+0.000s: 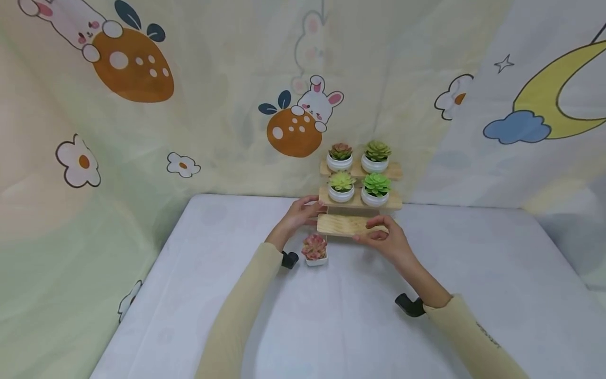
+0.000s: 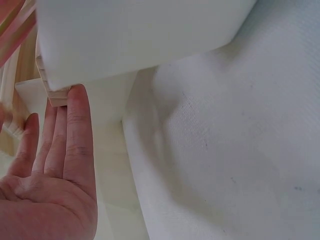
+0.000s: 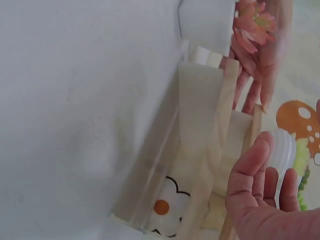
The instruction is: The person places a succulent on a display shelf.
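Observation:
A stepped wooden stand with three shelves stands at the table's back. Its lowest board (image 1: 343,225) bears no pot. My left hand (image 1: 299,215) is at the stand's left end; in the left wrist view its straight fingers (image 2: 79,135) reach the shelf edge. My right hand (image 1: 385,239) is over the right end of the lowest board, its fingers (image 3: 255,160) loosely bent with nothing visible between them. In front of the stand's left corner is a pink artificial succulent (image 1: 314,246) in a square white pot (image 1: 316,261), close to my left hand.
Round white pots with succulents fill the upper shelves: reddish (image 1: 341,151) and dark green (image 1: 377,151) on top, yellow-green (image 1: 342,181) and bright green (image 1: 376,184) in the middle. A printed curtain (image 1: 227,105) hangs behind the white table (image 1: 307,326).

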A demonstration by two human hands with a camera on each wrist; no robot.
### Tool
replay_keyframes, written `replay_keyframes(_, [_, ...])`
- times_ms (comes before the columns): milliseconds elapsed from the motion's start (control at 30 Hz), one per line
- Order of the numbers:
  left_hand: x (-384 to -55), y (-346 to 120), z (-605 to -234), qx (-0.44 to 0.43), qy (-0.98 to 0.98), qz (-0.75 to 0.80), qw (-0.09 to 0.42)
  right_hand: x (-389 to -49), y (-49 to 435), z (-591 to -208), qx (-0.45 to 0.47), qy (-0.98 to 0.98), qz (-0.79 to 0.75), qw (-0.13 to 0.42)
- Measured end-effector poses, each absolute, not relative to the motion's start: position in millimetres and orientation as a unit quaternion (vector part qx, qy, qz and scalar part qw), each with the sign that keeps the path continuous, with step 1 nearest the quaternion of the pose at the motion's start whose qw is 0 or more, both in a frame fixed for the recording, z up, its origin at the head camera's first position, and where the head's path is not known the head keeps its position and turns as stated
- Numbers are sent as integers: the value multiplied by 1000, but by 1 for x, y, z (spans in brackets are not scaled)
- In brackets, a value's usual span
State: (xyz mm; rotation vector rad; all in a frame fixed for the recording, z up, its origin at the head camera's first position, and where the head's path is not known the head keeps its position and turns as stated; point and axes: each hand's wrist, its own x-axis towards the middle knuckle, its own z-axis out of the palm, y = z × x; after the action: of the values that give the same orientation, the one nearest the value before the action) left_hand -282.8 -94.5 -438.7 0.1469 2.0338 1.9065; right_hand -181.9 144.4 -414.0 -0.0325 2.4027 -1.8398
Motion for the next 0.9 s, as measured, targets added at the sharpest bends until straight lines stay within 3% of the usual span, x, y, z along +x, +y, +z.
replay_keyframes(267, [-286,-93,-437,51,723,667,172,-181,128,-433,-142,794,-581,106])
replay_keyframes(900, [-285,-95,-439,55,720,670,173,-183,96,-452,-209,763,-587,173])
